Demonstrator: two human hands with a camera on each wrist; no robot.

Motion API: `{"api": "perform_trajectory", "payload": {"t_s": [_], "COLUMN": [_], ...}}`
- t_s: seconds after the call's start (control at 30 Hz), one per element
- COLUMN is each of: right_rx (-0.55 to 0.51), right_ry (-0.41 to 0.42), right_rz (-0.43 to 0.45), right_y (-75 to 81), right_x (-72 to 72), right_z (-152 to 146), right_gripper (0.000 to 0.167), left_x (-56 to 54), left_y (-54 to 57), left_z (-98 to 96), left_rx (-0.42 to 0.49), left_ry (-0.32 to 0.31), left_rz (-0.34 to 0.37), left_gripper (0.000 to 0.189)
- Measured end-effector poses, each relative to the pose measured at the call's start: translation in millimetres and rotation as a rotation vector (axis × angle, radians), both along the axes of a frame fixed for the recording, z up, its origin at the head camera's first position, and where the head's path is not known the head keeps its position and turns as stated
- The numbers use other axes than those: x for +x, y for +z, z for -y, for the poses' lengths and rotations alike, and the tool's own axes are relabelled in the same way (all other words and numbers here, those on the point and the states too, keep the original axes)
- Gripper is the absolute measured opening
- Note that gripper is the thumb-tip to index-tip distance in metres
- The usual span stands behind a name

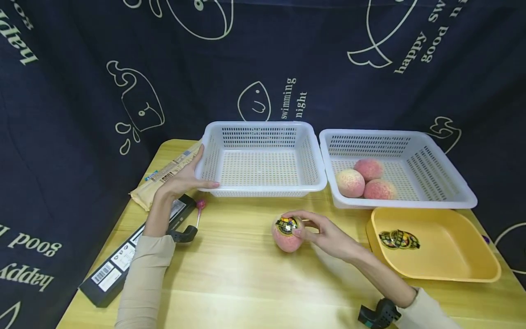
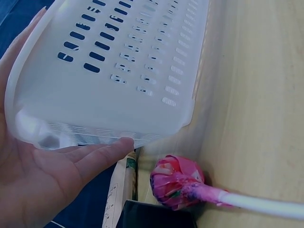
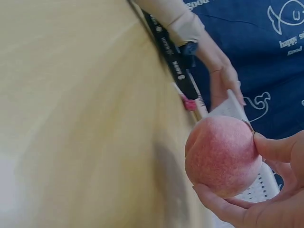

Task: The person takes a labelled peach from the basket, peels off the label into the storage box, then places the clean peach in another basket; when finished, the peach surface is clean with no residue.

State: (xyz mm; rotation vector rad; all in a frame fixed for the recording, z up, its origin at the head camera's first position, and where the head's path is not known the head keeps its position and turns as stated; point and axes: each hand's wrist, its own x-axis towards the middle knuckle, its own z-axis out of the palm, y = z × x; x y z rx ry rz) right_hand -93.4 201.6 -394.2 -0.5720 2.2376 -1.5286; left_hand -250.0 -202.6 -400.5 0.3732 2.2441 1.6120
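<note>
My left hand (image 1: 180, 181) grips the left front corner of a white perforated basket (image 1: 263, 188), thumb along the front and fingers up the left side. Nothing lies inside that basket. In front of it, over the table, my right hand (image 1: 328, 235) holds a pink peach (image 1: 286, 243) between thumb and fingers. A round black-and-gold sticker (image 1: 284, 224) shows on the peach's upper side, with the thumb at its edge. The right wrist view shows the fuzzy underside of the peach (image 3: 221, 154), fingers on one side of it.
A second white basket (image 1: 407, 203) at right holds three peaches (image 1: 380, 189). Before it stands a yellow tray (image 1: 444, 256) with several round stickers (image 1: 398, 239). At left are a long black box (image 1: 102, 285), a beige packet (image 1: 144, 194) and a pink lollipop (image 1: 200, 204).
</note>
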Motion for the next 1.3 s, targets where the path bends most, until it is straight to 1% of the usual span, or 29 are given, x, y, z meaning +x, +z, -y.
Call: {"api": "perform_trajectory", "payload": {"t_s": [0.13,0.27,0.33,0.37,0.4,0.47,0.53,0.6,0.63,0.67,0.7,0.73,0.77,0.8,0.83,0.9,0.93,1.0,1.07,1.1,1.2,1.3], "right_rx": [-0.013,-0.025,-0.032,-0.032,-0.028,-0.016,0.006,0.022,0.021,0.014,0.009,0.002,-0.004,-0.011,-0.016,-0.02,-0.024,-0.033,-0.041,-0.041,-0.048,-0.069], "right_ry": [0.009,0.012,0.01,0.009,0.004,-0.003,-0.024,-0.055,-0.071,-0.085,-0.097,-0.106,-0.116,-0.123,-0.131,-0.143,-0.15,-0.161,-0.168,-0.172,-0.177,-0.173], "right_rz": [0.035,0.06,0.071,0.073,0.071,0.055,0.027,0.007,0.008,0.015,0.024,0.033,0.041,0.047,0.051,0.047,0.045,0.044,0.044,0.041,0.034,0.029], "right_y": [-12.8,-16.9,-17.2,-17.2,-17.2,-17.8,-18.6,-19.0,-19.1,-19.1,-19.0,-19.1,-19.0,-19.0,-19.2,-19.5,-19.6,-20.0,-20.3,-20.7,-21.0,-19.7], "right_x": [3.9,5.0,4.9,4.8,4.6,4.1,3.9,3.8,3.8,3.9,3.9,3.9,4.0,4.0,4.2,4.7,5.0,5.8,6.5,6.9,7.8,7.7], "right_z": [0,-1,-2,-3,-3,-4,-4,-4,-4,-4,-4,-4,-4,-4,-3,-3,-3,-3,-3,-4,-5,-5], "right_gripper": [0.04,0.041,0.043,0.045,0.046,0.049,0.05,0.049,0.048,0.048,0.047,0.047,0.046,0.046,0.046,0.046,0.045,0.045,0.045,0.045,0.045,0.045], "left_x": [0.5,1.1,2.4,4.7,7.7,17.9,34.5,56.3,68.5,81.0,93.8,105.7,116.9,126.4,133.9,144.7,147.6,149.5,148.5,147.2,143.3,141.2], "left_y": [0.7,4.2,10.4,15.5,21.5,37.8,58.0,75.5,81.2,84.2,84.5,80.8,74.7,66.4,55.8,34.8,24.7,7.5,-4.4,-9.3,-19.0,-23.8], "left_z": [0.6,0.6,-0.2,-0.9,-2.4,-8.0,-20.4,-40.5,-52.9,-66.7,-80.4,-93.4,-105.3,-116.1,-125.5,-139.7,-145.3,-154.5,-161.5,-164.7,-171.8,-175.1], "left_rx": [0.0,-0.026,-0.056,-0.086,-0.118,-0.183,-0.226,-0.209,-0.175,-0.135,-0.094,-0.044,0.001,0.035,0.056,0.081,0.094,0.104,0.122,0.135,0.16,0.18], "left_ry": [-0.003,-0.011,-0.025,-0.021,-0.012,0.01,0.046,0.06,0.045,0.017,-0.019,-0.066,-0.113,-0.16,-0.2,-0.245,-0.254,-0.246,-0.214,-0.199,-0.158,-0.144], "left_rz": [0.005,-0.007,-0.046,-0.072,-0.113,-0.233,-0.374,-0.509,-0.551,-0.574,-0.569,-0.532,-0.474,-0.403,-0.333,-0.177,-0.109,-0.021,0.044,0.064,0.119,0.16], "left_gripper": [0.133,0.133,0.134,0.135,0.137,0.14,0.142,0.142,0.14,0.137,0.135,0.133,0.132,0.129,0.127,0.124,0.121,0.115,0.109,0.105,0.088,0.071]}}
